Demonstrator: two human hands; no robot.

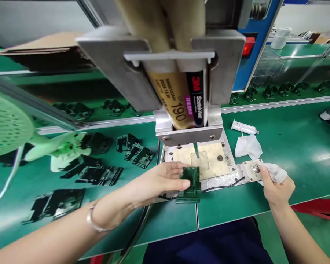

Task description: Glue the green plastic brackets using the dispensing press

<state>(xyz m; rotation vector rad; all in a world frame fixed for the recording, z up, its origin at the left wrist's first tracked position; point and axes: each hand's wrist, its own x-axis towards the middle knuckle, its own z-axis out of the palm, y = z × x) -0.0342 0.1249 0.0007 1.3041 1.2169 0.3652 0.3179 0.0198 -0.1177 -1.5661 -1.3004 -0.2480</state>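
My left hand (170, 179) grips a dark green plastic part (189, 185), thumb on top, in front of the dispenser's base. Just above and behind the part, a thin nozzle tip (196, 150) points down at a cream-coloured fixture plate (214, 163). The nozzle hangs from an upright adhesive cartridge (178, 99) in a metal holder. My right hand (277, 187) is closed round a white wipe (275, 172). Its thumb reaches the edge of a metal plate with a round button (255, 169); whether it presses the button I cannot tell.
Several dark green parts (99, 176) lie on the green bench at left, beside a pale green fan (9, 121). A white tube (244, 127) and a crumpled wipe (248, 146) lie right of the base. More parts (272, 91) line the back shelf.
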